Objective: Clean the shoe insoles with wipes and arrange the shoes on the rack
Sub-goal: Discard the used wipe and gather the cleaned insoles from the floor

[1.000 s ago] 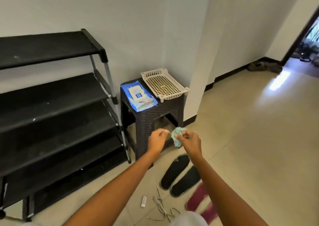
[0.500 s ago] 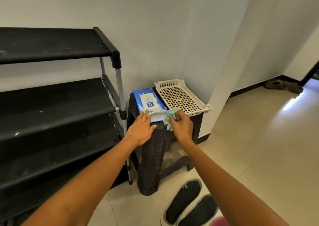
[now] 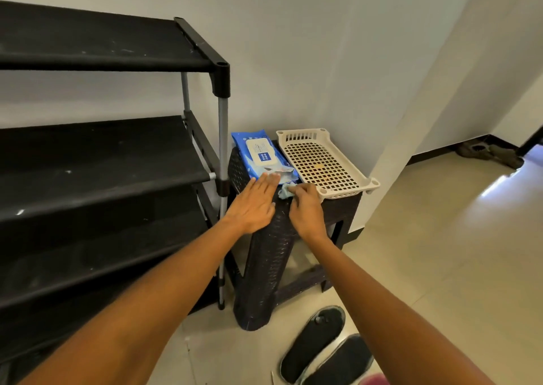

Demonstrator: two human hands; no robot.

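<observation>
I see the left hand (image 3: 254, 205) flat on the pack (image 3: 261, 157); the right hand (image 3: 305, 208) pinches a wipe (image 3: 284, 190) beside it, 2 insoles (image 3: 326, 352) below.

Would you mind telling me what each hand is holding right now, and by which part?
The right hand pinches the crumpled wipe in its fingers, by the wad's near side. The left hand holds nothing, lying flat on the wipes pack.

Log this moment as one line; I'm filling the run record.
left hand: flat on wipes pack | right hand: pinching crumpled wipe on stool | insoles: on floor
</observation>
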